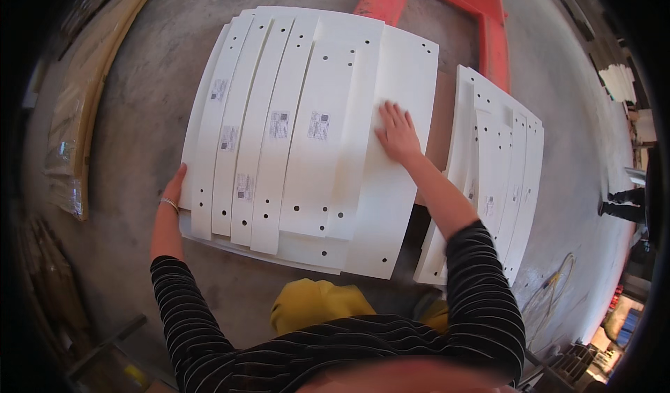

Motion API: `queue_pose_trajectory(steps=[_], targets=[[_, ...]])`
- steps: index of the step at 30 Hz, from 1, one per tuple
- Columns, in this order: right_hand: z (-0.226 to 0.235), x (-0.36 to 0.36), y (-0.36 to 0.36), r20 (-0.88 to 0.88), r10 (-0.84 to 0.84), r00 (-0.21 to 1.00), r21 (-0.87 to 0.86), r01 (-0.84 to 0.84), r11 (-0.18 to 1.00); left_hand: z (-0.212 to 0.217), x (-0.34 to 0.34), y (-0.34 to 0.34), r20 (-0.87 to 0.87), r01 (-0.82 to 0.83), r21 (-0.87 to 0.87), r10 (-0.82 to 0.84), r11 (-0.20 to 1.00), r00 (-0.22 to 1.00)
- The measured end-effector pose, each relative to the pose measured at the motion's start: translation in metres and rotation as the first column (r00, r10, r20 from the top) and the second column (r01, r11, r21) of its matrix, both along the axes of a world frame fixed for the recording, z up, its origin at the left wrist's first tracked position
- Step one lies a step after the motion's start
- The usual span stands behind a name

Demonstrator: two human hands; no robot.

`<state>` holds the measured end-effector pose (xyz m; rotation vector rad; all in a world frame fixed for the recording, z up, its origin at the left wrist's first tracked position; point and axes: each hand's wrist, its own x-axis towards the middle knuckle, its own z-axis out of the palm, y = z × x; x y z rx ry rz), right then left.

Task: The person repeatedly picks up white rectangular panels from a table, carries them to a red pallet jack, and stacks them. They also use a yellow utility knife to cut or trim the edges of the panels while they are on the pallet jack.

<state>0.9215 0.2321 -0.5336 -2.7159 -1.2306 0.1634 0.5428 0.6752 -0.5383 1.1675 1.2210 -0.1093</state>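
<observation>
Bg stuff: orange pallet truck at top, smaller stack of white panels on the right, wrapped boards leaning left, yellow cable on concrete floor, someone's shoes far right

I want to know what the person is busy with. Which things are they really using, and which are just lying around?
In use:
- big stack of flat white drilled boards, fanned out on the floor
- left hand at the stack's left edge
- right hand pressed flat on the wide white board

Just lying about:
- smaller stack of white boards to the right
- orange metal pallet truck
- brown cardboard strips on the left
</observation>
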Motion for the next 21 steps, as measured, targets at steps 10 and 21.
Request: queue_pose_trajectory(steps=[10, 21], targets=[[0.023, -0.127, -0.077, -0.431, 0.623, 0.653, 0.220, -0.594, 0.774, -0.009, -0.004, 0.015, -0.274, 0.316, 0.530, -0.194, 0.787, 0.942], [0.042, -0.245, -0.154, -0.708, -0.148, 0.690, 0.354, 0.529, 0.772, 0.047, 0.040, -0.060, -0.686, 0.574, 0.690, 0.144, 0.441, 0.714]])
